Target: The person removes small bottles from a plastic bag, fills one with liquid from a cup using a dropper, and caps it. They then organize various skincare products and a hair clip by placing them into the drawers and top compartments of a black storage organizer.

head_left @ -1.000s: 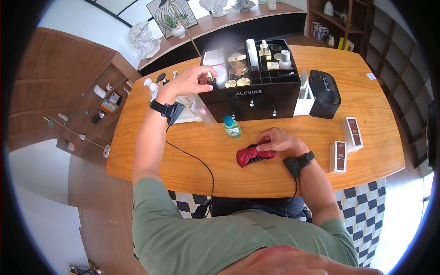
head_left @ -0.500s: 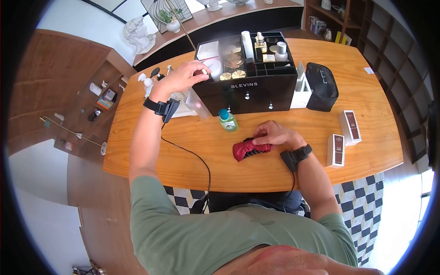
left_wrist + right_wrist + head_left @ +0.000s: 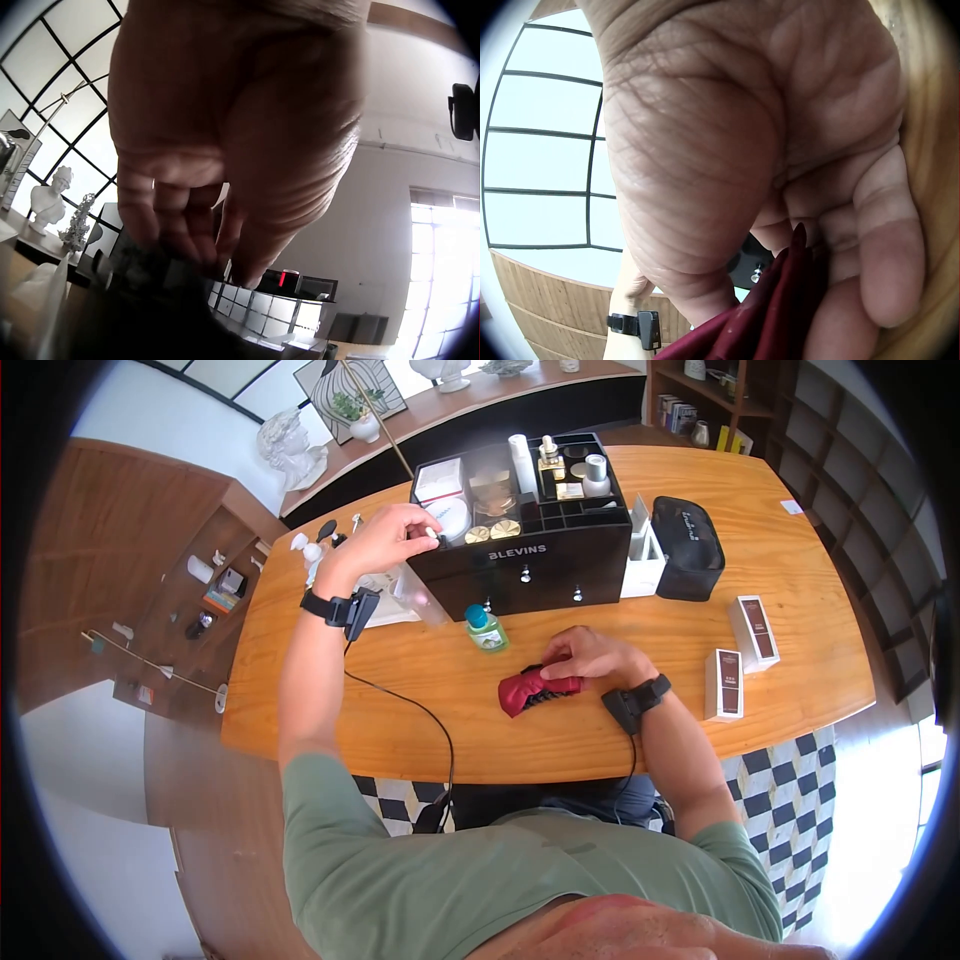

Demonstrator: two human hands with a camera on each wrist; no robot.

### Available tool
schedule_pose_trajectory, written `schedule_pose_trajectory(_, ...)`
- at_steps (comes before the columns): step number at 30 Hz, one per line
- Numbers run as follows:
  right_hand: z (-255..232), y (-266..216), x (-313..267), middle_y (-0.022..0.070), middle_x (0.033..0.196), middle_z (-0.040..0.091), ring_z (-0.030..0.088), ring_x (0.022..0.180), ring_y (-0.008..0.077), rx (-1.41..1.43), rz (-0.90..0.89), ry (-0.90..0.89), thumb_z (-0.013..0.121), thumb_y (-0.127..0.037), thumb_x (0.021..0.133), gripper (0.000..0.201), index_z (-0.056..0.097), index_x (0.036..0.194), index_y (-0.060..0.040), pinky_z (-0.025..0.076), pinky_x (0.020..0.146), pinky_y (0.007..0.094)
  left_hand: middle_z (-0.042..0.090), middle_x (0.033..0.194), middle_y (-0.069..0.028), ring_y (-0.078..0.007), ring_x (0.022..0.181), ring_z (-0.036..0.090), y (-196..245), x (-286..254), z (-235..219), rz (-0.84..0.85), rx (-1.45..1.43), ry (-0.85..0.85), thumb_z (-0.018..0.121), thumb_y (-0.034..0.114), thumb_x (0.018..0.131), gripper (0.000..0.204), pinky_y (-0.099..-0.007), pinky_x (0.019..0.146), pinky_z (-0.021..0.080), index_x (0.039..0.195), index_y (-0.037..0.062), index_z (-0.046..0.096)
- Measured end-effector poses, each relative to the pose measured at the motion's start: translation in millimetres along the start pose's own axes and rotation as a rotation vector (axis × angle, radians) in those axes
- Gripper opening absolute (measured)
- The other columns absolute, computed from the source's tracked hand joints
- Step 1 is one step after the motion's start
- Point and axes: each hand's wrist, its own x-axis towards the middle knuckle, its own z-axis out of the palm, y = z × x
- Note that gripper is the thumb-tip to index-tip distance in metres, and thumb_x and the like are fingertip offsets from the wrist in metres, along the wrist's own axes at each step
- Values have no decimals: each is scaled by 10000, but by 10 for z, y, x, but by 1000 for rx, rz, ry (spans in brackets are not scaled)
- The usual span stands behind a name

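Observation:
At the front left corner of the black organizer [image 3: 515, 573], the left hand [image 3: 378, 545] pinches a small light-tipped item [image 3: 432, 534] between thumb and fingers. Seen from the left wrist, the left hand's [image 3: 232, 135] curled fingers hide most of that item. On the table, the right hand [image 3: 592, 656] grips a dark red satin piece [image 3: 525, 688] with black ruched trim. The right wrist view shows its red folds [image 3: 769, 315] between thumb and fingers of the right hand [image 3: 757, 142].
A green bottle with a teal cap [image 3: 486, 630] stands before the organizer. Right of it are a white holder [image 3: 643, 572] and a black mesh bag [image 3: 688, 550]. Two white-and-brown boxes [image 3: 725, 685] stand at the right. Pump bottles [image 3: 309, 550] are at the back left.
The head view has shifted, so the table's things appear further left. The left hand's small item sits slightly lower at the organizer's corner. The right hand keeps its grip on the red piece.

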Motion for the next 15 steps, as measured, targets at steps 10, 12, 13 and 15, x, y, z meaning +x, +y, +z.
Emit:
schedule_pose_trajectory(10, 57, 121, 55, 115, 869, 734, 710, 706, 191, 103, -53, 6, 801, -380, 844, 421, 756, 1031, -6, 577, 632, 313, 666, 933, -40, -116, 825, 610, 135, -60, -55, 17, 6, 105, 745, 99, 934, 182, -283, 736, 496, 1090, 11, 714)
schedule_pose_trajectory(12, 57, 117, 51, 113, 871, 735, 712, 714, 192, 115, -48, 2, 799, -377, 845, 417, 757, 1030, -6, 578, 639, 313, 667, 914, -60, -133, 818, 626, 59, -40, -9, 64, 19, 95, 748, 89, 927, 181, -296, 730, 508, 1086, 10, 713)
schedule_pose_trajectory(13, 58, 131, 62, 110, 871, 737, 712, 722, 192, 102, -71, 10, 798, -370, 846, 408, 758, 1030, -8, 576, 641, 317, 674, 912, -71, -145, 816, 632, 54, -33, 17, 66, 44, 97, 749, 92, 923, 189, -305, 730, 511, 1090, 11, 715)
schedule_pose_trajectory(15, 69, 144, 59, 107, 871, 738, 712, 730, 192, 91, -93, 14, 796, -363, 848, 399, 759, 1029, -10, 574, 644, 320, 681, 910, -82, -157, 814, 639, 36, -35, 51, 66, 67, 97, 749, 95, 918, 197, -314, 730, 514, 1093, 11, 718)
